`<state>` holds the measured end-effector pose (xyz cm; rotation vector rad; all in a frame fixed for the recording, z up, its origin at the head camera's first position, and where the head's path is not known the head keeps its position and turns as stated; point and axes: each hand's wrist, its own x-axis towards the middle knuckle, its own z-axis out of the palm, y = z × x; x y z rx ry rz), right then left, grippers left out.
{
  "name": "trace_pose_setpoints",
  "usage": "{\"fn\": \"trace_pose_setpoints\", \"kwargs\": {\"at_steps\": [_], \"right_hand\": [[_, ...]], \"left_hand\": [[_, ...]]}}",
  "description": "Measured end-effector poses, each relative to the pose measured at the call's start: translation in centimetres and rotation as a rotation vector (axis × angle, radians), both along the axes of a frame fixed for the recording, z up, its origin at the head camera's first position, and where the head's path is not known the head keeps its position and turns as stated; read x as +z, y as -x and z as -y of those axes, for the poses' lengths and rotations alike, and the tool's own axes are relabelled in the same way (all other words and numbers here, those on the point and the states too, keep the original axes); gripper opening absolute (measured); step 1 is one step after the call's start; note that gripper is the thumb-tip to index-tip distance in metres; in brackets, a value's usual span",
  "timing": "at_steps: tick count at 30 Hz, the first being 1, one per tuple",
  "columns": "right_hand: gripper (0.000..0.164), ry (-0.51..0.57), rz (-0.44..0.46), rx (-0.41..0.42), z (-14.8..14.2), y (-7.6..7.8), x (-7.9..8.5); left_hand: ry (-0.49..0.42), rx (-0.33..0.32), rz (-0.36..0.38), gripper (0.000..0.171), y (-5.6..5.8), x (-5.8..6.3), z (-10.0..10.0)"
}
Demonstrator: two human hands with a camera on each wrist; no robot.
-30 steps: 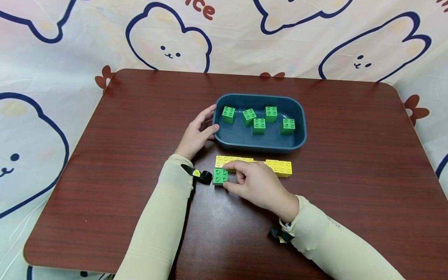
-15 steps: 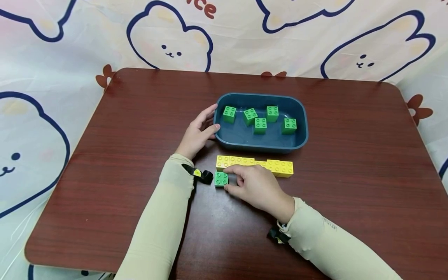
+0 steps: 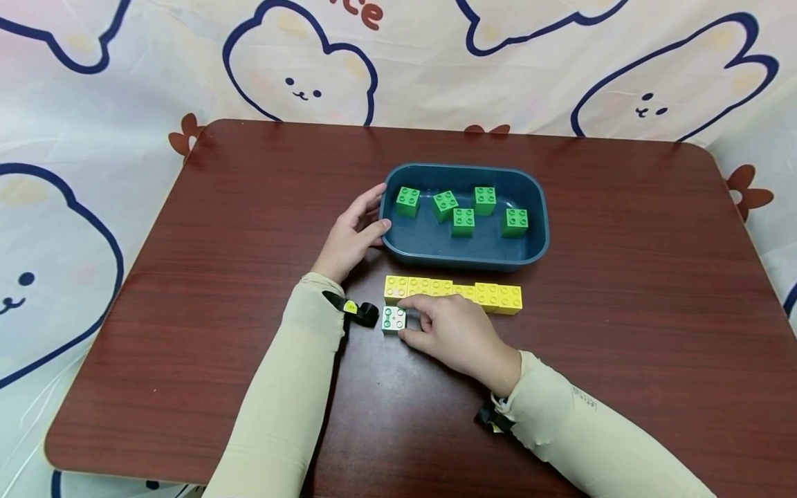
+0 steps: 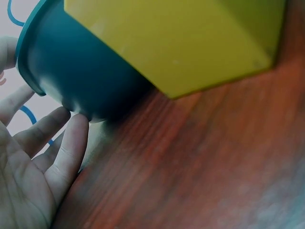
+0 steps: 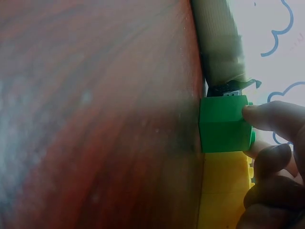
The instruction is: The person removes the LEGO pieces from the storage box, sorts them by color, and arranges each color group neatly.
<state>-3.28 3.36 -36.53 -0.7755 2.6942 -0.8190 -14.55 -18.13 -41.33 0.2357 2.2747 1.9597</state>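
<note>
My right hand (image 3: 463, 339) pinches a green toy building block (image 3: 394, 319) between thumb and index finger. Glare whitens its studded top in the head view. In the right wrist view the green block (image 5: 224, 124) sits low at the tabletop, right by the yellow row (image 5: 224, 191). That row of yellow building blocks (image 3: 498, 297) lies just behind it, partly hidden by my right hand. At the left end of a dark blue tray (image 3: 461, 259), my left hand (image 3: 349, 238) touches the rim and outer wall with fairly straight fingers. Several green blocks (image 3: 463, 221) lie inside the tray.
All of this stands on a brown wooden table (image 3: 249, 194) with rounded corners. A patterned cloth (image 3: 423, 76) hangs behind its far edge. Black straps (image 3: 358, 312) with small devices sit at both wrists, the left one close beside the green block.
The right hand has shifted the green block slightly toward the near side and down, and glare now whitens its top. The left hand and tray stay in place.
</note>
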Motion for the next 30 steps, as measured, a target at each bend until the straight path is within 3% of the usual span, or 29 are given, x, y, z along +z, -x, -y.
{"fn": "trace_pose_setpoints", "kwargs": {"at_steps": [15,21,30], "right_hand": [[0.044,-0.005,0.014,0.011,0.1,-0.2,0.4],[0.04,0.032,-0.026,0.008,-0.3,-0.2,1.8],[0.038,0.1,0.022,-0.066,-2.0,1.5,3.8]], "left_hand": [[0.0,0.01,0.005,0.058,-0.2,0.3,0.1],[0.005,0.007,0.003,0.058,-0.3,0.4,0.1],[0.001,-0.004,0.011,0.06,-0.2,0.4,0.0]]}}
